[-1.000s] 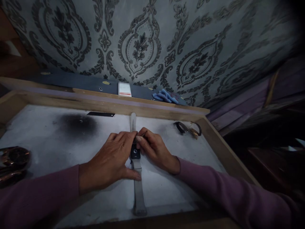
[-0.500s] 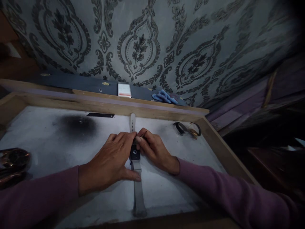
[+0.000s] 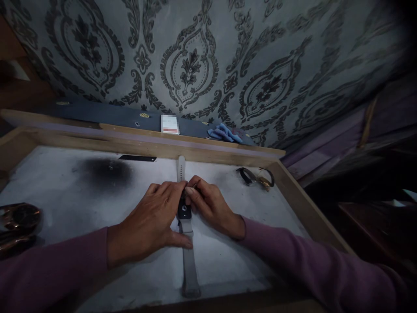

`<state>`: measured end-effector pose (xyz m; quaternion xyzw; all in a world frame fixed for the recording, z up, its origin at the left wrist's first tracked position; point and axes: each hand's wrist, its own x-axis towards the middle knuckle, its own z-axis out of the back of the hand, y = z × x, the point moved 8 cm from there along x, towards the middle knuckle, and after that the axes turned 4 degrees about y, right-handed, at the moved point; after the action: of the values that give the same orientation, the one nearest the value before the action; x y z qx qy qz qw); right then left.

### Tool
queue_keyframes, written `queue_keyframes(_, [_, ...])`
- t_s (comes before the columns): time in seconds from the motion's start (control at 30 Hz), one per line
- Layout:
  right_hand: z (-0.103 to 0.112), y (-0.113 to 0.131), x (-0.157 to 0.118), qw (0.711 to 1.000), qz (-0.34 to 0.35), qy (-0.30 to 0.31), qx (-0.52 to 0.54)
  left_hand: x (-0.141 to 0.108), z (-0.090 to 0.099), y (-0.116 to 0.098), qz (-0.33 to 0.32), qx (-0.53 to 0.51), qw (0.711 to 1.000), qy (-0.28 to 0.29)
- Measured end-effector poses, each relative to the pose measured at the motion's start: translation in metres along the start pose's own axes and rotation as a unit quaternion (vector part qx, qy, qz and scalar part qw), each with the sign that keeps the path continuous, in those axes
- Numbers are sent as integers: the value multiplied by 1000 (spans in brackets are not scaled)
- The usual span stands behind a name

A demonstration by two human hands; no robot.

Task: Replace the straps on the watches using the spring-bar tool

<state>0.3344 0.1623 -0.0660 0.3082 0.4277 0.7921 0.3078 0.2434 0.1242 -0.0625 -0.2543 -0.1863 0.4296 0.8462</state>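
Observation:
A smartwatch (image 3: 184, 212) lies back up, its dark case showing a round sensor and small contacts. Its light grey strap (image 3: 190, 271) stretches out toward me and away from me. My left hand (image 3: 148, 221) grips the watch from the left, fingers at the far end of the case and thumb pressed on the near strap. At that far end, my right hand (image 3: 213, 208) is closed in a pinch. A thin, dark sliver shows between its fingertips, too small to name. The joint between case and far strap is hidden by my fingers.
A wooden-rimmed tray (image 3: 228, 154) surrounds the work. Inside are wristwatches (image 3: 24, 217) at left, more watches (image 3: 256, 177) at far right and a dark blade (image 3: 137, 158) at the back. Beyond the rim lie a small white box (image 3: 170, 124) and a blue cloth (image 3: 224, 132).
Both hands stay in place on the watch. The right fingertips have shifted very slightly; otherwise nothing has visibly moved.

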Motion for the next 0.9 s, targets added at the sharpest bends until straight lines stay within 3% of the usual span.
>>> queue_keyframes(0.9, [2, 8, 0, 998, 45, -5, -51, 0, 0, 0, -1, -7, 1000, -1])
